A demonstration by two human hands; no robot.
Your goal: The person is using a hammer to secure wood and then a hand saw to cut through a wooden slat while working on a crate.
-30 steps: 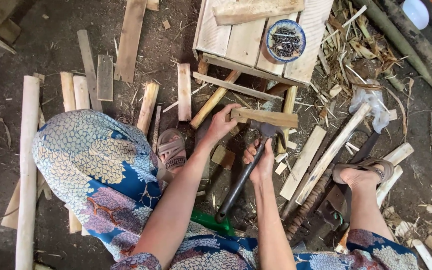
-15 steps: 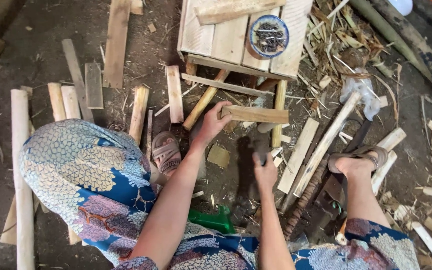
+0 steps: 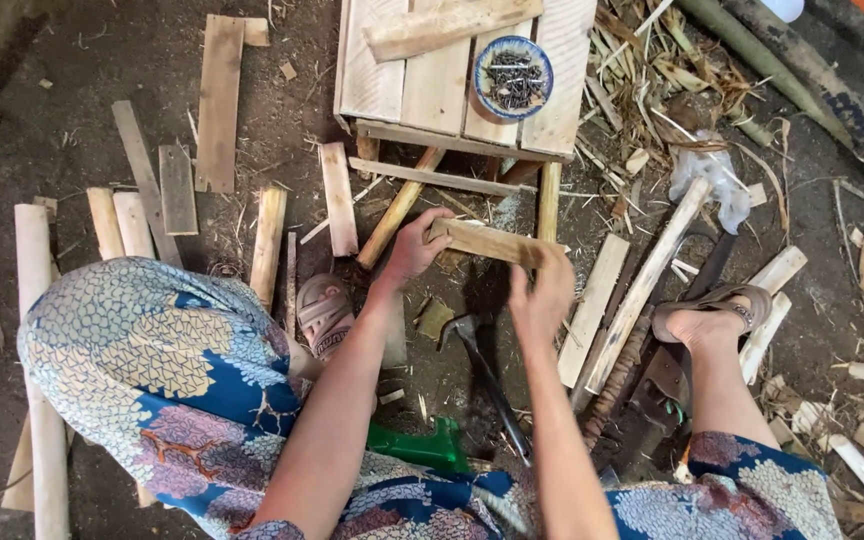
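Gripping a short wooden slat (image 3: 487, 241) at both ends, the person's left hand (image 3: 414, 247) curls closed around one end while the right hand (image 3: 544, 297) pinches shut on the other, holding it level just above the dirt floor (image 3: 72, 90), probably to line it up against the small wooden crate (image 3: 432, 80) ahead. One hammer (image 3: 482, 365) lies on the ground between the forearms, within easy reach. One blue-rimmed bowl of nails (image 3: 515, 77) sits on the crate, handy for fastening. Two sandalled feet frame the work; the left sandal (image 3: 324, 313) and right sandal (image 3: 717, 305) rest flat among many scattered offcuts.
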